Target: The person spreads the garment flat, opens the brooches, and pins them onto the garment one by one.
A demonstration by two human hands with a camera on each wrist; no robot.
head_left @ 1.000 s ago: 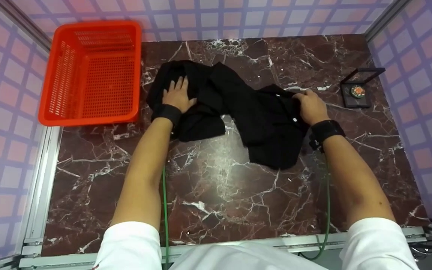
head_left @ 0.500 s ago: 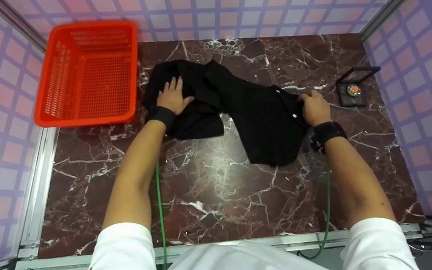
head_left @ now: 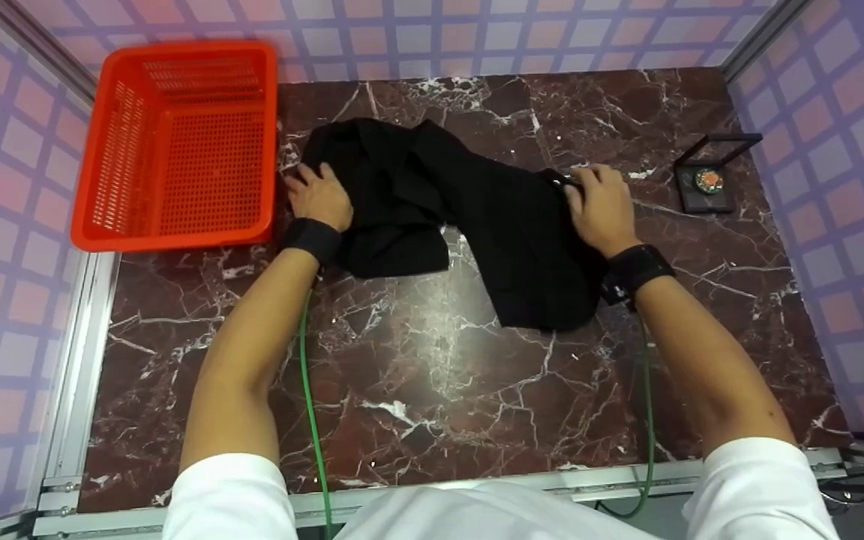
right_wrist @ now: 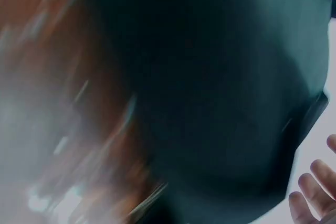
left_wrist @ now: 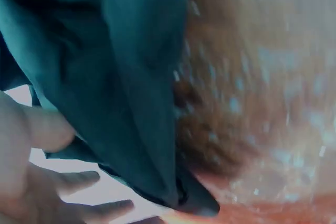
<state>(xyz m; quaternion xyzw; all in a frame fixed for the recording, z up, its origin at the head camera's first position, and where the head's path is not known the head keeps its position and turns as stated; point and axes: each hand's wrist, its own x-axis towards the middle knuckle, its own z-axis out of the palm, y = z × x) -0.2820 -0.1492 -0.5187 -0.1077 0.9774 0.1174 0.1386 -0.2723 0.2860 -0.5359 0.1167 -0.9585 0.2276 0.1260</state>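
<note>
A black shirt point(head_left: 511, 244) lies rumpled across the back half of the marble-patterned table, one part reaching toward the front. My left hand point(head_left: 323, 199) rests at its left edge with the fingers spread. In the left wrist view the thumb lies against the dark cloth point(left_wrist: 121, 82), and the other fingers point(left_wrist: 107, 211) stretch out below it. On the opposite end, my right hand point(head_left: 603, 210) lies over the shirt's right edge, fingers extended close to a small white button. The right wrist view has the fingertips point(right_wrist: 315, 190) apart from the hanging cloth point(right_wrist: 220, 93).
A red plastic basket point(head_left: 271, 150) stands at the back left, just beside my left hand. Toward the right wall sits a small black case point(head_left: 702, 201) with its lid up and a round ornament point(head_left: 708, 181) inside. Green cables point(head_left: 310, 397) trail from both wristbands.
My left hand has slid left to the shirt's edge. The right hand has uncurled from the shirt's right end and shifted left onto it, while the shirt's front part has flattened slightly.
</note>
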